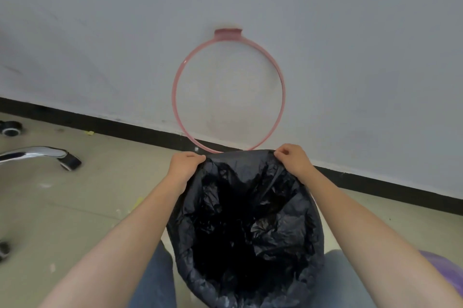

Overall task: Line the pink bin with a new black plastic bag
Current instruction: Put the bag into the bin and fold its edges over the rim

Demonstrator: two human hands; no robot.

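Biggest thing here is the white wall (100,32), with a black baseboard (125,127) along the bottom where it meets the beige floor (87,195). Using the black bag (245,227) as my landmark: it's dead centre at the bottom, mouth gaping wide toward the camera, and it looks already draped over the pink bin, though honestly I can't see any of the bin body under all that plastic. Just beyond the far edge of the bag, a pink ring (228,89) is flipped up against the wall on a hinge tab, its lower arc nearly touching the bag's far hem. Looks like the clamp hoop that comes down over the liner.

Way off to the left of the bag there's a chrome chair leg (32,153) with a caster, well apart from everything.

Left hand (184,166) is pinching the bag's far hem at its left corner, fingers pressed together on the film. Right hand (293,162) is doing the same at the far right corner, so the hem is stretched flat between them.

Handling-wise: this stuff is thin, crinkly, weighs basically nothing, totally floppy. It'll slide off a smooth rim if not folded well over, and it'd tear if yanked hard. I'd say the hem is the right place to hold, folding it outward over the rim bit by bit before dropping the hoop.
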